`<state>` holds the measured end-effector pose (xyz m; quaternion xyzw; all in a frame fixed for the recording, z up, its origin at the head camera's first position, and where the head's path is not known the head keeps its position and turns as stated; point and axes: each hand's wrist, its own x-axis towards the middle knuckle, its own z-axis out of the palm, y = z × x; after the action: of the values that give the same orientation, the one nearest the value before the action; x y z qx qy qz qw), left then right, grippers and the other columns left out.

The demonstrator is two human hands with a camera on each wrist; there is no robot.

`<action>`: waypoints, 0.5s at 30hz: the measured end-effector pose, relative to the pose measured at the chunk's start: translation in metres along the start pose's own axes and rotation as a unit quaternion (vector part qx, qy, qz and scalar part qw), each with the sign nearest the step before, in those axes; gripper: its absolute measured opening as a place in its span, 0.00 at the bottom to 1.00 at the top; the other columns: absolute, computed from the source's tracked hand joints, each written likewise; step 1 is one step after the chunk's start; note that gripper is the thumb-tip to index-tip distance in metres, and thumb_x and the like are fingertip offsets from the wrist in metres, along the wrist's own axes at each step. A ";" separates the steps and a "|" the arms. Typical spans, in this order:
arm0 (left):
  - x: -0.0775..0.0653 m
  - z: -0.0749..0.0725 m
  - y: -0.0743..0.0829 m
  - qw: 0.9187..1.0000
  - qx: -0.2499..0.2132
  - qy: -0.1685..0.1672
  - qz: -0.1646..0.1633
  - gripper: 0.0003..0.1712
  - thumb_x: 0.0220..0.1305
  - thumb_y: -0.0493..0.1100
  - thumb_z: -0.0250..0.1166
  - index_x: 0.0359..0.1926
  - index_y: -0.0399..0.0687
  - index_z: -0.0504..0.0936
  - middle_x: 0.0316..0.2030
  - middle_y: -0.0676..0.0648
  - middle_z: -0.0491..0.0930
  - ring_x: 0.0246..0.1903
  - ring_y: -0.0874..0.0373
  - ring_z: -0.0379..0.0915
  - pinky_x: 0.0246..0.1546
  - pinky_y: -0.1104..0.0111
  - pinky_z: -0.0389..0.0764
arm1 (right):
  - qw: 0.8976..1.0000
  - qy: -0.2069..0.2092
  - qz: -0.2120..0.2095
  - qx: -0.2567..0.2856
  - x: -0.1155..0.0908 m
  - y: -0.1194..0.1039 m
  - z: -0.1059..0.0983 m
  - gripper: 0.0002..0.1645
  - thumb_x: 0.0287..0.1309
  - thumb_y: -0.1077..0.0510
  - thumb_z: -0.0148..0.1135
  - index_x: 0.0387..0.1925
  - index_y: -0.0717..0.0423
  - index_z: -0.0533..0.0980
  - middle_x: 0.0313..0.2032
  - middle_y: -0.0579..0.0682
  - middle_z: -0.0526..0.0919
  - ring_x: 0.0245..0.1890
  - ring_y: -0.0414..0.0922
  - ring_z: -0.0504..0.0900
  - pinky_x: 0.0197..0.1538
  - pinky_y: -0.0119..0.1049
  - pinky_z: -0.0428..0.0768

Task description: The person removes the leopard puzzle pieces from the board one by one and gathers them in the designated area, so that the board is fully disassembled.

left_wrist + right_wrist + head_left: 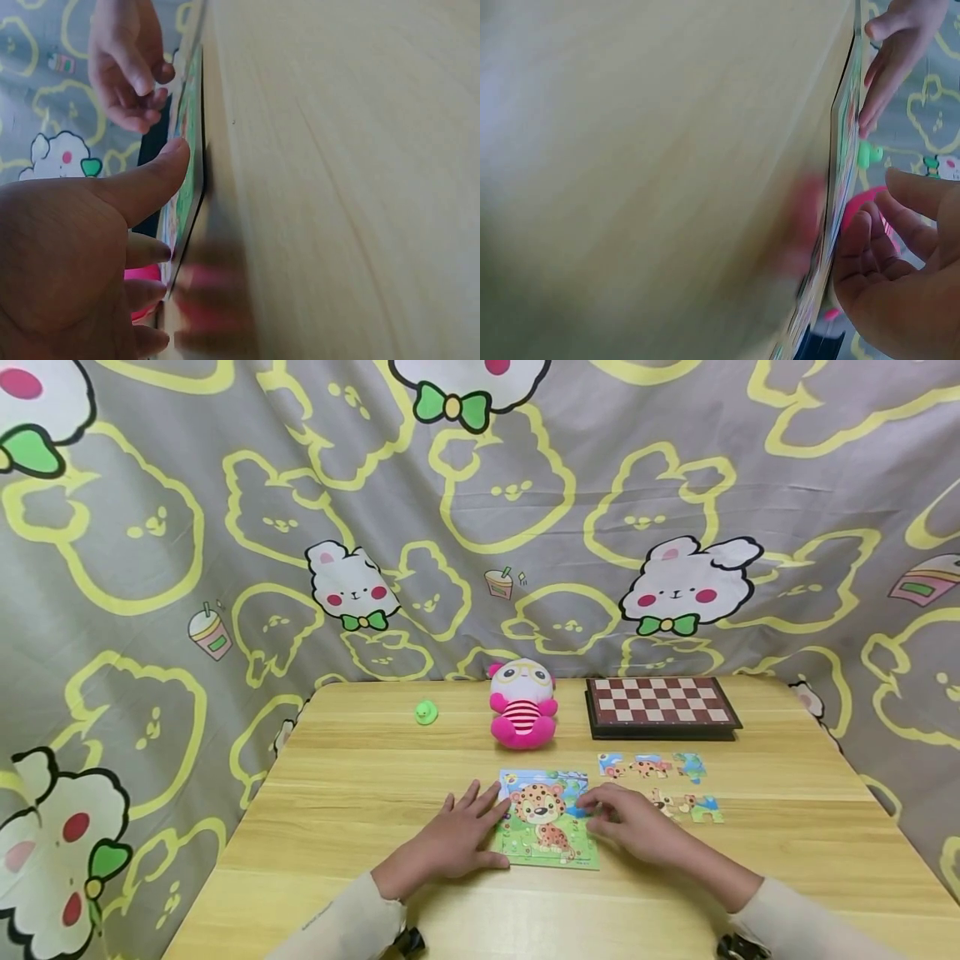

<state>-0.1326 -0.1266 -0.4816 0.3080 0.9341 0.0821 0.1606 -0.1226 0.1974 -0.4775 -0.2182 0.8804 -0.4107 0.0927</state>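
A square jigsaw puzzle (542, 820) with a spotted leopard cub on green grass lies on the wooden table. My left hand (463, 837) is at its left side, fingers spread, with the fingertips at the board's edge; the thumb (161, 176) stretches along the near corner. Over the right edge is my right hand (633, 822), its fingers loosely bent and nothing visible between them in the right wrist view. Several loose puzzle pieces (651, 767) lie in a row behind the right hand. More pieces (705, 808) lie beside it, partly covered by that hand.
A pink and white panda plush (522, 706) sits behind the puzzle. A small green toy duck (426, 712) stands to its left, and a folded checkered board (662, 703) lies at the back right. Patterned grey cloth (480, 527) hangs behind the table (337, 827).
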 end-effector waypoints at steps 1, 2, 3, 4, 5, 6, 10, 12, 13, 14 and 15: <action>0.000 0.000 0.000 1.000 0.000 -0.002 0.000 0.53 0.65 0.75 0.58 0.83 0.60 0.53 0.83 0.49 0.42 0.81 0.39 0.36 0.72 0.34 0.52 | 1.000 -0.005 -0.002 0.002 0.002 -0.002 0.002 0.16 0.66 0.58 0.67 0.54 0.55 0.82 0.47 0.46 0.84 0.40 0.37 0.77 0.45 0.31 0.80; -0.001 0.000 -0.001 1.000 0.000 -0.003 -0.001 0.53 0.65 0.75 0.58 0.83 0.59 0.53 0.83 0.49 0.41 0.81 0.39 0.36 0.72 0.34 0.52 | 1.000 -0.009 -0.002 0.002 0.004 -0.004 0.004 0.16 0.67 0.59 0.67 0.54 0.54 0.82 0.47 0.46 0.84 0.40 0.37 0.77 0.44 0.31 0.79; -0.001 0.001 -0.001 1.000 0.001 -0.004 -0.002 0.53 0.65 0.75 0.58 0.83 0.59 0.53 0.83 0.50 0.41 0.81 0.39 0.36 0.72 0.34 0.52 | 1.000 -0.013 -0.003 0.004 0.006 -0.006 0.006 0.15 0.67 0.59 0.67 0.54 0.54 0.82 0.47 0.46 0.83 0.40 0.36 0.77 0.44 0.32 0.79; -0.001 0.001 -0.001 1.000 0.000 -0.005 -0.002 0.53 0.65 0.75 0.58 0.83 0.59 0.53 0.83 0.50 0.41 0.81 0.39 0.36 0.72 0.34 0.52 | 1.000 -0.017 -0.002 0.005 0.008 -0.008 0.008 0.15 0.67 0.59 0.67 0.55 0.54 0.82 0.47 0.46 0.83 0.40 0.36 0.77 0.44 0.32 0.79; -0.002 0.002 -0.001 1.000 -0.001 -0.005 -0.003 0.53 0.65 0.75 0.58 0.83 0.59 0.54 0.83 0.50 0.41 0.81 0.39 0.36 0.72 0.34 0.52 | 1.000 -0.020 -0.004 0.006 0.010 -0.010 0.011 0.15 0.67 0.59 0.67 0.55 0.54 0.82 0.46 0.46 0.83 0.40 0.36 0.77 0.44 0.32 0.79; -0.002 0.002 -0.001 1.000 -0.001 -0.005 -0.003 0.53 0.65 0.75 0.58 0.82 0.59 0.54 0.83 0.50 0.41 0.81 0.39 0.36 0.72 0.34 0.52 | 1.000 -0.023 -0.005 0.007 0.012 -0.012 0.013 0.15 0.67 0.59 0.67 0.54 0.54 0.82 0.46 0.46 0.83 0.40 0.36 0.76 0.44 0.32 0.78; -0.002 0.003 -0.001 1.000 -0.002 -0.003 -0.003 0.53 0.65 0.75 0.58 0.82 0.59 0.54 0.83 0.50 0.42 0.81 0.39 0.36 0.72 0.34 0.52 | 0.999 -0.034 -0.016 0.015 0.019 -0.020 0.022 0.15 0.68 0.58 0.67 0.54 0.55 0.82 0.45 0.46 0.83 0.39 0.37 0.76 0.42 0.33 0.78; -0.002 0.003 -0.001 1.000 0.002 -0.002 -0.002 0.53 0.65 0.75 0.59 0.82 0.60 0.54 0.83 0.50 0.42 0.81 0.39 0.37 0.72 0.34 0.53 | 0.999 -0.040 -0.020 0.021 0.022 -0.023 0.027 0.15 0.69 0.58 0.66 0.54 0.55 0.82 0.44 0.45 0.83 0.38 0.37 0.77 0.42 0.33 0.78; -0.002 0.003 0.000 1.000 0.004 -0.001 -0.003 0.53 0.65 0.74 0.59 0.82 0.60 0.54 0.83 0.50 0.42 0.81 0.39 0.37 0.72 0.34 0.53 | 0.999 -0.042 -0.021 0.023 0.024 -0.024 0.029 0.15 0.69 0.58 0.66 0.54 0.56 0.82 0.43 0.45 0.83 0.38 0.37 0.77 0.41 0.33 0.78; -0.002 0.003 0.000 1.000 0.005 0.000 -0.003 0.53 0.65 0.74 0.59 0.82 0.59 0.55 0.83 0.50 0.42 0.81 0.39 0.37 0.72 0.34 0.53 | 0.998 -0.044 -0.022 0.025 0.026 -0.026 0.032 0.14 0.69 0.58 0.66 0.54 0.56 0.82 0.42 0.44 0.82 0.38 0.37 0.77 0.41 0.32 0.78; -0.003 0.003 0.001 1.000 0.007 0.001 -0.003 0.53 0.65 0.74 0.59 0.82 0.59 0.55 0.83 0.50 0.42 0.81 0.39 0.38 0.72 0.34 0.53 | 0.998 -0.045 -0.024 0.026 0.027 -0.027 0.034 0.14 0.69 0.58 0.66 0.54 0.56 0.82 0.41 0.44 0.82 0.38 0.37 0.78 0.41 0.32 0.78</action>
<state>-0.1293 -0.1275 -0.4836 0.3065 0.9357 0.0755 0.1575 -0.1268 0.1463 -0.4783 -0.2550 0.8587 -0.4256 0.1283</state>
